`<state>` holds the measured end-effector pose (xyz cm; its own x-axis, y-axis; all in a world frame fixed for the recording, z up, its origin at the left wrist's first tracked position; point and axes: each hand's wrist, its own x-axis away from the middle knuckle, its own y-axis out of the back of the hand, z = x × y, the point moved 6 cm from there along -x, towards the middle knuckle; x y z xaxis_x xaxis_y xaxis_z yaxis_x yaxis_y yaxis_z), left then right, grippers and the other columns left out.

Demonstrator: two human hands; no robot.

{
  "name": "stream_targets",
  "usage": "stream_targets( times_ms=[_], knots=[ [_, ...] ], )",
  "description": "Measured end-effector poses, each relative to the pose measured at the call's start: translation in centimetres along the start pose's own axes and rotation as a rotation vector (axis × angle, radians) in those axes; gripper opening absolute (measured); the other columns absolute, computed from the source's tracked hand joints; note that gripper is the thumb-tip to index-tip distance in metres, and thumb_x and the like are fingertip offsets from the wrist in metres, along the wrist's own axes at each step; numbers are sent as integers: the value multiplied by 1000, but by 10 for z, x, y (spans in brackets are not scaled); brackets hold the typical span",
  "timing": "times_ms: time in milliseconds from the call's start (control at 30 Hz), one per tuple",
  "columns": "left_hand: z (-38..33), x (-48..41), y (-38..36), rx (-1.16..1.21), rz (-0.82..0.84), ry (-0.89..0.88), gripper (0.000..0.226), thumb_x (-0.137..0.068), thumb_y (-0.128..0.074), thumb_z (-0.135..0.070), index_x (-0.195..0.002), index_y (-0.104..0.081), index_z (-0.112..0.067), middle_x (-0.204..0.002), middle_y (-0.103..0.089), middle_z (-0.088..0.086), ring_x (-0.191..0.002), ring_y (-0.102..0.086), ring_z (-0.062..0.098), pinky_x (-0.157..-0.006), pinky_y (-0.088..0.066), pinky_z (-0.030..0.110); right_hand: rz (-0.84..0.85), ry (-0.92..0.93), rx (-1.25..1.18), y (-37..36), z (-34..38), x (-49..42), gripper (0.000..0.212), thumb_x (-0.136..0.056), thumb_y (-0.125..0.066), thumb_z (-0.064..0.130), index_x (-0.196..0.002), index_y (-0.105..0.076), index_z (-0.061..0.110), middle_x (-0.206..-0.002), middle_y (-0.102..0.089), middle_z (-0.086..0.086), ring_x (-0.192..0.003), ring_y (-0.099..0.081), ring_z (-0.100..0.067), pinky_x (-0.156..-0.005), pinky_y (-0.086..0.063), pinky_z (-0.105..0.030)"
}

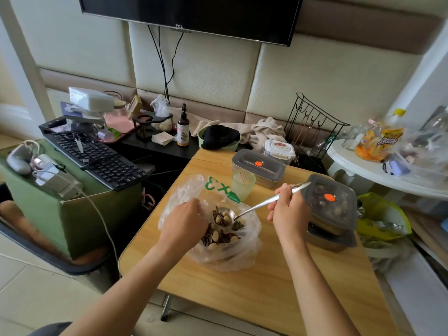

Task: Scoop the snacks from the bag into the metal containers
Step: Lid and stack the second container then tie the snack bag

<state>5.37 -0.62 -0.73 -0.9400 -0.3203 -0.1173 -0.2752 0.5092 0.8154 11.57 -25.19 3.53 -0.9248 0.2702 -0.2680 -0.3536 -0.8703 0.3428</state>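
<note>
A clear plastic bag (230,253) with green print lies open on the wooden table (266,287), holding brown and pale snacks (218,237). My left hand (183,220) grips the bag's left edge. My right hand (289,209) holds a metal spoon (257,206) by its handle; its bowl, loaded with snacks, sits just above the pile in the bag. To the right, a lidded metal container (331,204) with snacks inside rests on another metal container (332,240). A third lidded metal container (258,167) stands at the back of the table.
A pale green cup (242,185) stands just behind the bag. Behind the table lie a white lidded box (280,147), a wire rack (312,124) and cloths. A keyboard (97,158) sits on a green box at left. A white side table (378,170) with snack packets stands at right.
</note>
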Motion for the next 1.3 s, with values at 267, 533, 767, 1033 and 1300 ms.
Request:
stream_targets(
  times_ms=[267, 533, 767, 1033, 1300],
  knots=[
    [12, -10, -16, -42, 104, 47, 10, -94, -54, -22, -90, -53, -14, -83, -65, 4, -71, -61, 21, -58, -51, 37, -40, 58, -30, 8, 13, -3, 39, -112, -35, 29, -87, -61, 14, -63, -68, -8, -44, -62, -17, -52, -49, -28],
    [-1, -14, -19, 35, 152, -9, 28, -89, -71, -37, -90, -55, -15, -78, -57, -2, -63, -47, 13, -53, -36, 24, -24, 221, -90, -1, 34, 9, 35, -112, -39, 26, -89, -62, 14, -59, -64, -2, -43, -59, -10, -45, -45, -17],
    [-6, -22, -24, 86, 162, 21, 43, -85, -73, -56, -80, -48, -21, -75, -57, -3, -64, -51, 12, -56, -40, 26, -49, 869, 38, -10, 83, 35, 45, -111, -39, 24, -86, -67, -2, -64, -63, -1, -47, -57, -14, -47, -44, -26],
    [-12, -20, -23, 362, 114, 53, 34, -88, -75, -53, -93, -54, -27, -86, -66, -9, -71, -62, 6, -57, -41, 19, -143, 1185, 64, -8, 105, 63, 16, -110, -42, 16, -97, -49, 11, -75, -67, -11, -58, -51, -12, -59, -43, -21],
    [-12, -21, -25, 409, 75, 79, 38, -87, -76, -51, -97, -58, -20, -83, -67, -4, -62, -60, 4, -50, -40, 15, -93, 1177, 56, -7, 105, 65, 16, -112, -40, 19, -103, -51, 11, -79, -68, -9, -59, -52, -12, -60, -44, -20]
  ],
)
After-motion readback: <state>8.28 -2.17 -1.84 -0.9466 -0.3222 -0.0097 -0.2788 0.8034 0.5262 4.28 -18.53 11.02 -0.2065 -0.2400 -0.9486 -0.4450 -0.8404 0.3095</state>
